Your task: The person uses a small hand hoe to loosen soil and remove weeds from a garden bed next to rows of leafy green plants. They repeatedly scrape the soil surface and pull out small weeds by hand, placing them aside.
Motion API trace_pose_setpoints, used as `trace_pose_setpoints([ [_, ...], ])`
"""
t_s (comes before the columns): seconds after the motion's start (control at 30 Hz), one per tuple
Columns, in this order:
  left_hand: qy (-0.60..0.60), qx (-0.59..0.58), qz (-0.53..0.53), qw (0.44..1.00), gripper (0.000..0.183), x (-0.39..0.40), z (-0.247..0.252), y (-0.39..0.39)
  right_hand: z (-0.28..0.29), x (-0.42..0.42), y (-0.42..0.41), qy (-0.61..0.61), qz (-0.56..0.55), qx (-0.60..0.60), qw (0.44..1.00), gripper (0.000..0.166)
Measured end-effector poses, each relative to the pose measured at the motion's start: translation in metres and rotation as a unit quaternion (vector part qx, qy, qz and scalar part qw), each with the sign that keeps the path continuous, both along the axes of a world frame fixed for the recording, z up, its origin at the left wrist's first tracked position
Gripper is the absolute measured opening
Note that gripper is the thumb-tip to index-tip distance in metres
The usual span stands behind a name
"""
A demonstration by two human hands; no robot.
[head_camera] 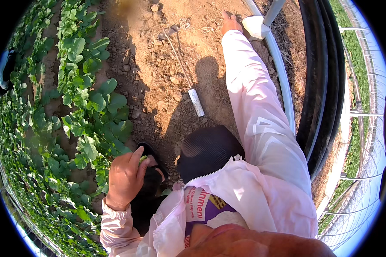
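Observation:
My left hand (125,180) is raised beside the crop row, with a small green piece of plant (142,159) pinched between thumb and fingers. Stretched far forward, my right hand (230,24) is low over the bare soil beside a whitish block (255,28) at the metal pipe; whether it holds anything cannot be made out. Between the crop and my right arm, a small hand hoe (180,61) lies on the soil, its white handle (196,102) towards me and its metal blade (170,31) away. Leafy green plants (98,99) stand in rows at the left.
A pale metal pipe (281,67) runs along my right side, with thick black hoses or rolled sheeting (318,80) beyond it. My knee (210,151) and sandalled foot (152,160) are close to the plants. Part of another person (5,69) shows at the far left.

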State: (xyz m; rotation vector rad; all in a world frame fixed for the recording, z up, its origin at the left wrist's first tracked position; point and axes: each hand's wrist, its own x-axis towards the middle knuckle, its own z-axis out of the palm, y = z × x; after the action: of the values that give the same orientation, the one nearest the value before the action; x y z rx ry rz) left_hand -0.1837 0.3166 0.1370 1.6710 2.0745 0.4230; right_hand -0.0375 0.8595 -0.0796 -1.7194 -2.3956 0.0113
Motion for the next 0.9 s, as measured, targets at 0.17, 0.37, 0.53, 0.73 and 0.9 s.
trace_pose_setpoints([
  [0.17, -0.012, -0.027, 0.008, 1.000, 0.037, 0.001, 0.009, 0.002, 0.003, -0.033, 0.015, 0.168, 0.079, -0.035, 0.982, 0.024],
  [0.37, -0.014, -0.052, 0.020, 0.998, 0.040, 0.001, 0.019, -0.001, -0.031, -0.064, 0.002, -0.049, 0.056, -0.055, 0.996, 0.027],
  [0.53, -0.022, -0.072, 0.022, 0.997, 0.042, -0.003, 0.020, 0.000, -0.045, -0.105, -0.004, -0.022, 0.185, 0.087, 0.979, 0.026],
  [0.73, -0.029, -0.077, 0.020, 0.996, 0.045, -0.008, 0.019, 0.004, -0.060, -0.124, -0.015, -0.122, 0.286, 0.019, 0.950, 0.021],
  [0.9, -0.030, -0.092, 0.027, 0.995, 0.044, -0.007, 0.022, 0.004, -0.042, -0.085, -0.069, -0.107, 0.280, -0.203, 0.932, 0.028],
])
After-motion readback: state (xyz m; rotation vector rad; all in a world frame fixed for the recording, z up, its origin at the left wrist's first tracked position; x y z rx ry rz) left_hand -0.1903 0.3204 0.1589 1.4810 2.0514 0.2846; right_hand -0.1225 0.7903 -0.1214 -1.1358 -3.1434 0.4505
